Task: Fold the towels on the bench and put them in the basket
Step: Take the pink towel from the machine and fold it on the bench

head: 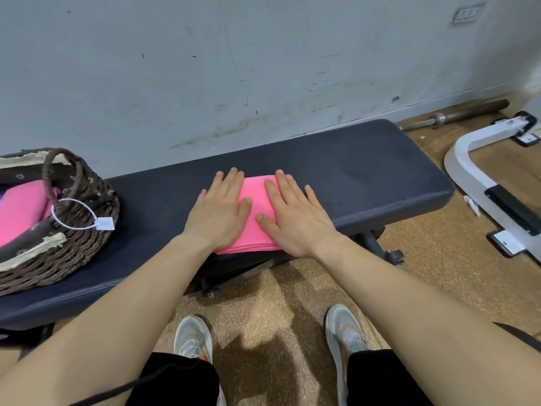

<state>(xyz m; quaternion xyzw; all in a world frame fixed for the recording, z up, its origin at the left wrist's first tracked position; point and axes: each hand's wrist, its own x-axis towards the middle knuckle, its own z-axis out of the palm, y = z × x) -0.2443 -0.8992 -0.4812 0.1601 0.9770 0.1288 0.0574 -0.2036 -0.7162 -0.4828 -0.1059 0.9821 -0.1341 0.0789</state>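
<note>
A pink towel (254, 200), folded into a small rectangle, lies on the dark padded bench (366, 171) near its front edge. My left hand (218, 210) lies flat on the towel's left side, fingers straight and spread. My right hand (292, 213) presses flat on its right side in the same way. A brown wicker basket (79, 230) with a handle stands on the bench's left end. Inside it lies another folded pink towel (20, 209).
A scuffed grey wall runs right behind the bench. A barbell (456, 115) lies on the floor at the back right. A white machine frame (483, 171) curves along the right. My shoes (193, 338) stand on the speckled floor below the bench's front edge.
</note>
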